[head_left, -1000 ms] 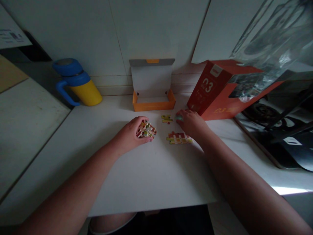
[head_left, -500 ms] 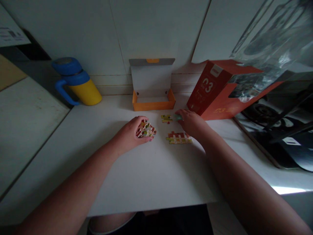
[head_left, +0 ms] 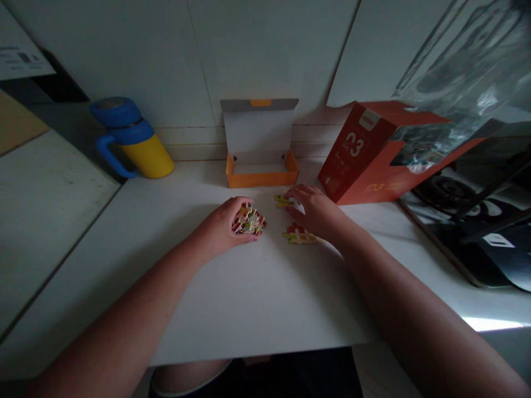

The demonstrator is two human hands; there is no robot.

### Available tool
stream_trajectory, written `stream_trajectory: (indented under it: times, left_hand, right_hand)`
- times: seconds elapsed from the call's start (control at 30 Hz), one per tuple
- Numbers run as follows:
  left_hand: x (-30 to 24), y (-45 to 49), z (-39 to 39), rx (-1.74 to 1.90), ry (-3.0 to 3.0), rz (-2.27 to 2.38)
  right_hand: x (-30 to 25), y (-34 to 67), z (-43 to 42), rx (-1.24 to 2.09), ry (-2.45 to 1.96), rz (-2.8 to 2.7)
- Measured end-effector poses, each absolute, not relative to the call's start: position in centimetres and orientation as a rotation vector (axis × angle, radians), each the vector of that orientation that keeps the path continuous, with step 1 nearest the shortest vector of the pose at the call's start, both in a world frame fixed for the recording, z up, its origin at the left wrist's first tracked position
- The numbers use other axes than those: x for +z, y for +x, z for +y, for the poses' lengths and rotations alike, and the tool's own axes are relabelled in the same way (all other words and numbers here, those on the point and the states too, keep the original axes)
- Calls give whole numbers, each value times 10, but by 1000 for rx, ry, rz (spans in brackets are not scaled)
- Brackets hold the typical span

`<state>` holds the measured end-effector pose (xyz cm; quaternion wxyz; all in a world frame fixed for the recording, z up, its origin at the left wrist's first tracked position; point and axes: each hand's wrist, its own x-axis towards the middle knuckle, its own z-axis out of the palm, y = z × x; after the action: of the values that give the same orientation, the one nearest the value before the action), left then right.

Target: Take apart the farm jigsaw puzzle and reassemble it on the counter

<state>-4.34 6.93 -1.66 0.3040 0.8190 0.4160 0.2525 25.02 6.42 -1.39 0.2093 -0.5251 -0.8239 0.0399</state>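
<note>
My left hand [head_left: 224,226] is wrapped round a bunch of jigsaw puzzle pieces [head_left: 250,220], resting on the white tabletop. To its right, my right hand [head_left: 313,207] arches low over the table with thumb and fingers apart. Just at its fingertips lies a yellow-green puzzle piece [head_left: 282,201]; whether the fingers touch it I cannot tell. Below that hand, several joined pieces with a white fence and red-brown picture [head_left: 299,234] lie flat, their right part covered by the hand.
An orange box [head_left: 262,179] stands with its lid raised against the wall. A blue and yellow jug [head_left: 145,152] is at the back left. On the right are a large red box [head_left: 360,160], clear plastic wrapping [head_left: 460,94] and a black object [head_left: 468,237].
My right hand has shifted left, from the teal piece toward the yellow-green one, and its fingers have spread. The teal piece is now mostly hidden. My left hand keeps its hold.
</note>
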Motion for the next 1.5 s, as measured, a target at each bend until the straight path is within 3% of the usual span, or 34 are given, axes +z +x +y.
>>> stream_trajectory:
  times: [0.33,1.07,1.5]
  left_hand:
    - [-5,-44,69,598,2221,1119]
    - [-4,-77,93,603,2246,1427]
    - [0,-77,94,591,2209,1563]
  right_hand:
    - [-22,213,48,435,-1143,-2446]
    - [-11,217,52,249,-1373,-2176]
    - [11,195,16,783,-963,-2496]
